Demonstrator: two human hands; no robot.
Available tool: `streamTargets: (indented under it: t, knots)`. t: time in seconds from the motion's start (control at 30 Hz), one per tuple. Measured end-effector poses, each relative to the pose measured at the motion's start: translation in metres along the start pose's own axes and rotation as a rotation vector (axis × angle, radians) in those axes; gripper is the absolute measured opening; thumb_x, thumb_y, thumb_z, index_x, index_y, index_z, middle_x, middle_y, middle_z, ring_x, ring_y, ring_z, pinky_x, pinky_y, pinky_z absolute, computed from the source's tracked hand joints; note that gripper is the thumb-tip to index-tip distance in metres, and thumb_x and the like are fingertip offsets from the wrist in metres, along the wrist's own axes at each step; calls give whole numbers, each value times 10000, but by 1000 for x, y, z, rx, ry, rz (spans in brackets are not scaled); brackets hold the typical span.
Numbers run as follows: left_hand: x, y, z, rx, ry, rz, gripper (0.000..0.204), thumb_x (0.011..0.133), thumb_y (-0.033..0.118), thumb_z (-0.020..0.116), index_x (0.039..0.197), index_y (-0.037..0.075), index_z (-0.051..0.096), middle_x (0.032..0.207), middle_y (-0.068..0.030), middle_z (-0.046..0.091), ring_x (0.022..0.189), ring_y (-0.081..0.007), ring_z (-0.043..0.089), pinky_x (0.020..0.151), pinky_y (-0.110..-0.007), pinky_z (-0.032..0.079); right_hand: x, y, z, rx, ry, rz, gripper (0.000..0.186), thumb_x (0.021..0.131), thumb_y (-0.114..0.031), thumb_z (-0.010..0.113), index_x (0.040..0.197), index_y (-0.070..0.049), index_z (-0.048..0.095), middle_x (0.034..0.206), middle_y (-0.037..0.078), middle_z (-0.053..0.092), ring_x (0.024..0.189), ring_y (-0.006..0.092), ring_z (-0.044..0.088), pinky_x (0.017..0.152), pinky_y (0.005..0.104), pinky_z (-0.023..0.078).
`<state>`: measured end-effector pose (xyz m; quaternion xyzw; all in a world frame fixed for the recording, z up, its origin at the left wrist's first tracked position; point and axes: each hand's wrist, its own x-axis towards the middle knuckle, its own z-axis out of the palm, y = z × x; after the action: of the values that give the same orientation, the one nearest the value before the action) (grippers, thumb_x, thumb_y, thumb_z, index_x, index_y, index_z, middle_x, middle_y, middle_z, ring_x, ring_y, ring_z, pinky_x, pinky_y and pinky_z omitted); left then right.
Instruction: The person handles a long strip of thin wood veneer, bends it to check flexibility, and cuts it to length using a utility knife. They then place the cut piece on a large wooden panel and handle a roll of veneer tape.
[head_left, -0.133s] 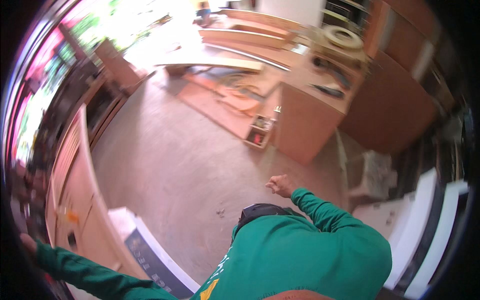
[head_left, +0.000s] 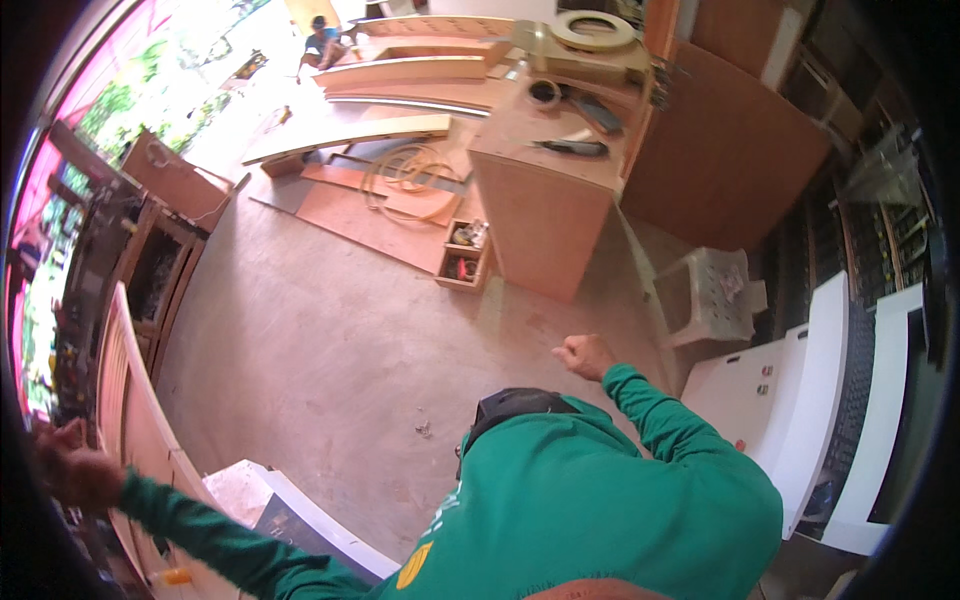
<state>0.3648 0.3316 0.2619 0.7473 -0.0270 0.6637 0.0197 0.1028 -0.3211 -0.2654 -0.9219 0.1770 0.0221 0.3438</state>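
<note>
My left hand (head_left: pixel 82 470) is at the far left rim, in shadow and a little blurred. Its fingers look loosely apart, and I see nothing held in them. Beside it stands a curved, light wooden panel (head_left: pixel 150 400); whether the hand touches it I cannot tell. My right hand (head_left: pixel 588 357) is in front of my body, over the floor, with fingers curled in and nothing visible in them. Nearest to that hand are a reddish-brown wooden cabinet (head_left: pixel 545 225) and a whitish plastic stool (head_left: pixel 705 300).
On the cabinet lie a roll of edge banding (head_left: pixel 592 30), a tape roll (head_left: pixel 544 94) and a dark hand tool (head_left: pixel 572 147). A divided wooden box (head_left: pixel 462 270) sits by boards on the concrete floor (head_left: pixel 310 330). White panels (head_left: pixel 825 390) lean at right. Another person (head_left: pixel 322 45) is far back.
My view has swung, so the cabinet and boards sit further left and higher. My left hand has come further into the picture. My right hand stays low in front of me, fingers still curled.
</note>
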Motion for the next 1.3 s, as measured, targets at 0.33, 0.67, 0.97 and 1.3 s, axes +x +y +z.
streamTargets:
  t: [0.33,0.67,0.97,1.3]
  knots:
    - [-455,381,60,-1005,-1068,-1074,146,1058,140,688,1151,33,721,909,2,645,685,-75,556,520,-252,501,-107,151,-54,366,651,504,165,940,-124,704,1046,-5,744,904,138,777,835,253,763,772,391,592]
    - [-451,540,74,-1229,-1737,-660,208,1082,204,685,1155,19,747,902,-51,734,741,-104,673,612,-261,561,10,91,-124,352,586,443,153,963,-109,681,1063,-16,749,915,145,767,855,259,759,771,384,587]
    - [-416,627,254,-1210,-1297,-538,156,1046,150,717,1146,34,750,965,-32,718,736,-107,628,627,-272,543,161,75,-262,228,865,215,148,984,-31,621,1074,-4,736,949,123,754,866,236,747,787,357,585]
    - [-409,608,285,-1096,-1412,-765,167,1062,179,708,1127,33,760,816,-9,698,694,-101,662,616,-266,582,261,57,-313,373,737,33,187,1010,-39,594,1124,20,730,941,71,740,826,118,674,759,278,558]
